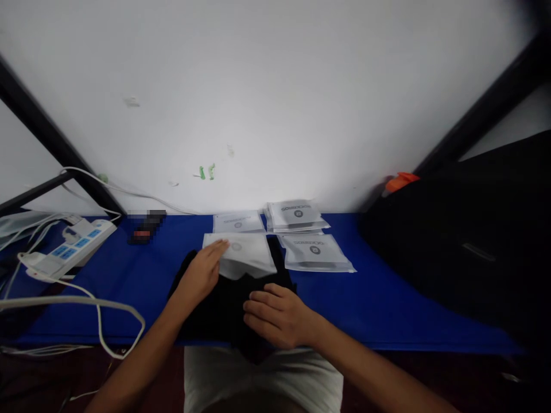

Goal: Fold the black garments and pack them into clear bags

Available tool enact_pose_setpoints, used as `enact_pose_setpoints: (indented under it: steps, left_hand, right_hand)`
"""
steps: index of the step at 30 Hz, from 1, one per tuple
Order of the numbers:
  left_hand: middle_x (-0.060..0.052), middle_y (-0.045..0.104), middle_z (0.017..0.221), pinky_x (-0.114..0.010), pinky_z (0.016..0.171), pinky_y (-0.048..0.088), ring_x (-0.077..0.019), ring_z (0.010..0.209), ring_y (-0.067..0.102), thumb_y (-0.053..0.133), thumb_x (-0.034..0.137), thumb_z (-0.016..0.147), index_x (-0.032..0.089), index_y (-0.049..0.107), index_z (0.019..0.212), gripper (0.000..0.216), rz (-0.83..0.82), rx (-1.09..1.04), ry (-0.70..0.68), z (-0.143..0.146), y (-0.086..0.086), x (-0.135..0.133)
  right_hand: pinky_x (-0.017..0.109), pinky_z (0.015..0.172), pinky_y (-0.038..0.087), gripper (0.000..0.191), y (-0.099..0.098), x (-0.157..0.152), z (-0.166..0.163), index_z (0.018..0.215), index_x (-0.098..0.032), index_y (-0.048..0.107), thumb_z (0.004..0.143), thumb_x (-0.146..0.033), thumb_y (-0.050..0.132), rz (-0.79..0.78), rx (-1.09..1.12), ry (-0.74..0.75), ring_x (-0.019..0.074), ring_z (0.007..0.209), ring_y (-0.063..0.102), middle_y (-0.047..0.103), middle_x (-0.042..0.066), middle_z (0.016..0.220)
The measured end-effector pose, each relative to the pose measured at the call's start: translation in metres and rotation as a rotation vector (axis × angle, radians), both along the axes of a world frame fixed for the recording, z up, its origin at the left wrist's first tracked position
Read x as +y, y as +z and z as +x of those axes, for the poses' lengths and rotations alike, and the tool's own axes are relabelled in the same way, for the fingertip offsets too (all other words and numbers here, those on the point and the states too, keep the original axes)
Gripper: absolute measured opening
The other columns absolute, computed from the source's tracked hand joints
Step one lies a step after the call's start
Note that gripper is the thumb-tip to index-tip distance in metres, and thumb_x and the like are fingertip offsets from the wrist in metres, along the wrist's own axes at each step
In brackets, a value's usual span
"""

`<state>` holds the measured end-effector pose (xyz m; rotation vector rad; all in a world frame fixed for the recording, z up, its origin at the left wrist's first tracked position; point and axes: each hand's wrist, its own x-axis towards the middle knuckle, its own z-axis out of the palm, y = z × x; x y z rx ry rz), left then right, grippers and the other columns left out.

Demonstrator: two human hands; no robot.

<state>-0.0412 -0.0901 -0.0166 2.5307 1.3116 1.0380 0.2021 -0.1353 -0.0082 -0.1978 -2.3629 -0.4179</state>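
Note:
My left hand [205, 271] grips the left side of a frosted zip bag [249, 252], fingers on top, thumb hidden. The bag's near edge is lifted and bulges over a folded black cloth [228, 301]. How much cloth lies inside the bag I cannot tell. My right hand [279, 316] is closed on the cloth's right part, its fingers bent over the fabric and their tips partly hidden. Beyond lie more frosted bags with dark print: a flat bag [237, 221], a small stack of bags [297, 215] and a single bag [316, 252] to the right.
A blue-covered table [336, 310] runs along a white wall. On the left sit a white power strip [75, 249] and a looping white cable [99, 312]. A dark, partly blurred object [146, 228] lies near the wall. A large black item [456, 246] covers the right end.

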Motion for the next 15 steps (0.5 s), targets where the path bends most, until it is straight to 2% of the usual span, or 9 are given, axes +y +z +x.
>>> enact_pose_setpoints:
  steps: [3, 5, 7, 9, 11, 13, 14, 15]
  left_hand:
    - [-0.007, 0.055, 0.141, -0.044, 0.116, 0.036, -0.0199, 0.135, 0.046, 0.035, 0.005, 0.087, 0.018, 0.054, 0.134, 0.053, 0.024, 0.038, 0.037, 0.005, 0.009, 0.041]
    - [-0.009, 0.054, 0.143, -0.044, 0.117, 0.033, -0.0198, 0.137, 0.045, 0.033, 0.003, 0.087, 0.017, 0.055, 0.133, 0.053, -0.098, 0.118, 0.099, 0.012, 0.007, 0.073]
    - [-0.014, 0.053, 0.142, -0.050, 0.115, 0.034, -0.0265, 0.137, 0.044, 0.042, 0.009, 0.088, 0.013, 0.055, 0.132, 0.047, -0.174, 0.162, 0.103, 0.018, 0.003, 0.099]
    - [-0.022, 0.050, 0.143, -0.056, 0.112, 0.034, -0.0356, 0.138, 0.041, 0.055, 0.020, 0.087, 0.007, 0.052, 0.134, 0.049, -0.225, 0.188, 0.099, 0.023, -0.001, 0.109]
    - [-0.024, 0.044, 0.147, -0.058, 0.113, 0.031, -0.0388, 0.140, 0.035, 0.061, 0.033, 0.087, 0.006, 0.046, 0.138, 0.060, -0.246, 0.201, 0.089, 0.029, -0.002, 0.101]
    - [-0.019, 0.038, 0.152, -0.052, 0.116, 0.029, -0.0337, 0.144, 0.031, 0.058, 0.047, 0.089, 0.013, 0.039, 0.145, 0.068, -0.274, 0.177, -0.012, 0.035, -0.002, 0.077]
    - [-0.016, 0.037, 0.154, -0.049, 0.117, 0.029, -0.0306, 0.143, 0.032, 0.059, 0.052, 0.088, 0.018, 0.034, 0.148, 0.073, -0.320, 0.128, -0.146, 0.039, -0.003, 0.062]
    - [-0.015, 0.036, 0.154, -0.046, 0.116, 0.031, -0.0300, 0.142, 0.036, 0.067, 0.056, 0.080, 0.020, 0.029, 0.150, 0.087, -0.386, 0.077, -0.313, 0.042, -0.003, 0.046]
  right_hand:
    - [0.034, 0.088, 0.045, 0.025, 0.002, -0.003, 0.005, 0.097, -0.016, 0.067, 0.097, -0.013, 0.042, -0.039, 0.061, -0.007, 0.0171, 0.102, 0.062, 0.073, 0.005, 0.102]
    - [0.034, 0.090, 0.046, 0.027, -0.002, 0.000, 0.006, 0.099, -0.017, 0.066, 0.098, -0.012, 0.039, -0.080, 0.048, -0.033, 0.0169, 0.105, 0.062, 0.073, 0.005, 0.103]
    - [0.036, 0.095, 0.046, 0.028, -0.009, 0.005, 0.007, 0.102, -0.017, 0.065, 0.098, -0.013, 0.037, -0.139, 0.002, -0.054, 0.0176, 0.111, 0.060, 0.073, 0.006, 0.107]
    - [0.039, 0.102, 0.044, 0.028, -0.015, 0.010, 0.010, 0.105, -0.016, 0.064, 0.097, -0.012, 0.037, -0.208, -0.051, -0.061, 0.0188, 0.118, 0.057, 0.071, 0.008, 0.112]
    - [0.044, 0.107, 0.041, 0.026, -0.021, 0.016, 0.015, 0.106, -0.016, 0.063, 0.095, -0.011, 0.040, -0.263, -0.095, -0.068, 0.0207, 0.123, 0.053, 0.068, 0.009, 0.117]
    - [0.048, 0.108, 0.039, 0.026, -0.027, 0.021, 0.020, 0.107, -0.017, 0.064, 0.090, -0.009, 0.046, -0.308, -0.107, -0.096, 0.0237, 0.127, 0.049, 0.065, 0.011, 0.123]
    - [0.050, 0.107, 0.040, 0.027, -0.029, 0.023, 0.022, 0.107, -0.017, 0.064, 0.087, -0.007, 0.050, -0.332, -0.099, -0.113, 0.0253, 0.127, 0.048, 0.062, 0.012, 0.125]
    - [0.051, 0.106, 0.040, 0.030, -0.032, 0.025, 0.024, 0.107, -0.018, 0.064, 0.083, -0.005, 0.052, -0.360, -0.083, -0.131, 0.0268, 0.127, 0.047, 0.060, 0.013, 0.128]
